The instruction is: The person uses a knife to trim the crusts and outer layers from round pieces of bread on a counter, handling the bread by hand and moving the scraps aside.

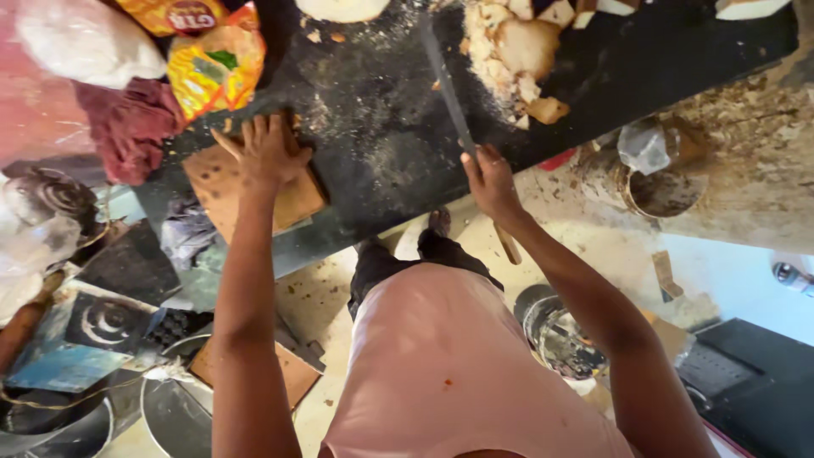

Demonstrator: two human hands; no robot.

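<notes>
Nearest the camera: pink shirt, both forearms reaching forward over a dusty black worktop (373, 144). Right hand (490, 182) is wrapped tight around the handle end of a long knife (448, 89); the wooden handle butt pokes out below the fist toward the body. The blade's long axis runs away from the hand, up and slightly left across the worktop, tip ending near the far edge. Pale cut chunks (517, 51) lie just right of the blade's far half, close to it but whether touching, cannot tell. Left hand (270, 151) rests flat, fingers spread, on a brown board (292, 199) at the worktop's near-left edge, gripping nothing. It sits well apart from the blade; the right hand is clearly nearer the chunks. Farther left: maroon cloth (127, 127), yellow snack bags (216, 68).
</notes>
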